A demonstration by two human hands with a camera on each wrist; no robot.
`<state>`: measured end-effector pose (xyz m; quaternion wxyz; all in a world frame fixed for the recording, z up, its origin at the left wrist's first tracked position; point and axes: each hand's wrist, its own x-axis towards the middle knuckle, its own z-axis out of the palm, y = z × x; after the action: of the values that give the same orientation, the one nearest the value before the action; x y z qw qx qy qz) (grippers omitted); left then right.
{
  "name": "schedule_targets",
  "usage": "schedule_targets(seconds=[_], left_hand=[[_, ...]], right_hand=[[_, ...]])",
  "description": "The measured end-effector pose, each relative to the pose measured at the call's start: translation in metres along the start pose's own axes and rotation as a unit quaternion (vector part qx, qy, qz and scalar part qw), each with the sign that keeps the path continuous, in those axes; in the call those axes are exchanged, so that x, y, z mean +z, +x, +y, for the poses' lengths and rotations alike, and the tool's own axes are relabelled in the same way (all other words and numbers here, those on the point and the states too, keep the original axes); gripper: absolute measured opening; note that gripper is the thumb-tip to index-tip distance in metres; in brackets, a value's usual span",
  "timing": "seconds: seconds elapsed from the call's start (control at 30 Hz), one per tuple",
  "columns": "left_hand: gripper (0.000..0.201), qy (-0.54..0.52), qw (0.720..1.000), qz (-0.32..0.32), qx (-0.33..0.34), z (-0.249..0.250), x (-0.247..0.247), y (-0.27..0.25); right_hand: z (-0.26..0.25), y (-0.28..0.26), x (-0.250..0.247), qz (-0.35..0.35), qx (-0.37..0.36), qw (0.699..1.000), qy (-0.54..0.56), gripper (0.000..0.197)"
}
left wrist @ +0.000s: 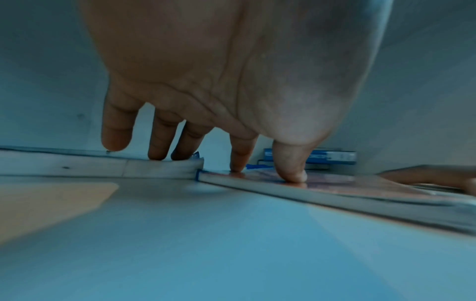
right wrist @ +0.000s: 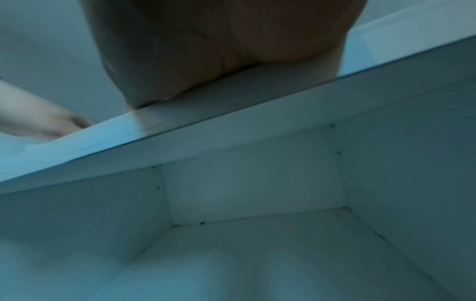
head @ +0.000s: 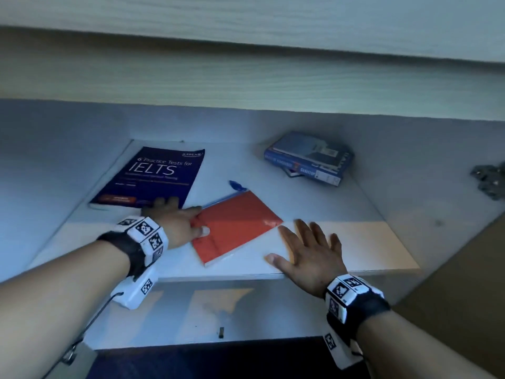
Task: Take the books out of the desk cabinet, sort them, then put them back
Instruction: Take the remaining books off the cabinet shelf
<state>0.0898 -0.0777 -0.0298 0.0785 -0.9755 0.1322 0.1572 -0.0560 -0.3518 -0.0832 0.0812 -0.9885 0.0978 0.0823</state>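
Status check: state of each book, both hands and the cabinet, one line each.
Red book: flat on shelf, angled, left thumb and index on it.
IELTS book: flat, cover up, back left.
Blue books: stacked flat, back right.
Blue pen: lying behind red book.
Left hand: fingers spread, pressing red book and IELTS book.
Right hand: open, flat over shelf front.
Cabinet: open.

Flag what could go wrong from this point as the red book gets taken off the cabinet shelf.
1. The left hand only presses thumb and fingertips on the red book; with no real grip it may slip.
2. A blue pen lies at the book's far edge, partly beneath it, and could be dragged off the shelf.
3. Other fingers rest on the IELTS book, which may shift too.
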Motion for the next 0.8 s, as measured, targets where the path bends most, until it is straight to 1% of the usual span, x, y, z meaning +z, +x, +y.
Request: schedule_targets(seconds=[0.1,0.13,0.17,0.2,0.23,0.27,0.3,0.33,0.37,0.4,0.43,0.5,0.53,0.57,0.6,0.63,0.7,0.73,0.8], left_hand=[[0.070,0.024,0.999,0.033,0.036,0.009,0.018,-0.042],[0.070,0.015,0.997,0.054,0.053,0.009,0.023,-0.055],[0.074,-0.018,0.995,0.074,0.069,0.007,0.027,-0.065],[0.086,-0.071,0.991,0.082,0.076,0.001,0.031,-0.072],[0.103,-0.119,0.986,0.083,0.082,-0.007,0.035,-0.075],[0.118,-0.142,0.983,0.078,0.090,-0.017,0.040,-0.079],[0.127,-0.132,0.985,0.058,0.092,-0.027,0.044,-0.082],[0.132,-0.096,0.991,0.031,0.087,-0.035,0.052,-0.084],[0.133,-0.055,0.995,0.016,0.081,-0.043,0.061,-0.084],[0.129,-0.023,0.997,0.025,0.075,-0.047,0.067,-0.085],[0.120,-0.004,0.996,0.056,0.070,-0.049,0.072,-0.086],[0.094,-0.002,0.989,0.135,0.066,-0.053,0.075,-0.089],[0.081,-0.005,0.985,0.159,0.070,-0.055,0.073,-0.093],[0.069,-0.034,0.982,0.174,0.068,-0.057,0.067,-0.100],[0.059,-0.111,0.975,0.184,0.057,-0.059,0.059,-0.106],[0.053,-0.199,0.960,0.192,0.037,-0.059,0.049,-0.112],[0.046,-0.330,0.913,0.238,0.016,-0.056,0.032,-0.119],[0.042,-0.365,0.894,0.259,0.020,-0.051,0.025,-0.121],[0.035,-0.410,0.867,0.282,0.032,-0.034,0.021,-0.125]], right_hand=[[0.001,-0.006,-0.004,0.011,-0.011,0.999,0.038,0.093],[0.003,-0.010,-0.005,0.029,-0.014,0.997,0.067,0.093],[0.006,-0.013,-0.005,0.050,-0.019,0.993,0.100,0.095],[0.009,-0.015,-0.005,0.063,-0.030,0.990,0.125,0.097],[0.012,-0.018,-0.006,0.063,-0.048,0.988,0.129,0.097],[0.015,-0.020,-0.005,0.050,-0.070,0.990,0.111,0.095],[0.017,-0.020,-0.005,0.029,-0.091,0.992,0.076,0.089],[0.018,-0.021,-0.005,0.006,-0.109,0.993,0.039,0.081],[0.018,-0.021,-0.006,-0.008,-0.119,0.993,0.016,0.075],[0.018,-0.020,-0.007,-0.012,-0.123,0.992,0.011,0.072],[0.018,-0.020,-0.007,-0.010,-0.120,0.992,0.021,0.070],[0.016,-0.018,-0.008,0.002,-0.113,0.993,0.045,0.067],[0.016,-0.017,-0.008,0.006,-0.112,0.992,0.050,0.066],[0.016,-0.016,-0.008,0.008,-0.113,0.992,0.052,0.065],[0.016,-0.017,-0.008,0.009,-0.114,0.992,0.056,0.065],[0.016,-0.017,-0.007,0.011,-0.115,0.992,0.059,0.065],[0.016,-0.015,-0.006,0.017,-0.113,0.991,0.065,0.065],[0.015,-0.016,-0.005,0.019,-0.108,0.992,0.067,0.064],[0.015,-0.017,-0.003,0.032,-0.099,0.993,0.058,0.066]])
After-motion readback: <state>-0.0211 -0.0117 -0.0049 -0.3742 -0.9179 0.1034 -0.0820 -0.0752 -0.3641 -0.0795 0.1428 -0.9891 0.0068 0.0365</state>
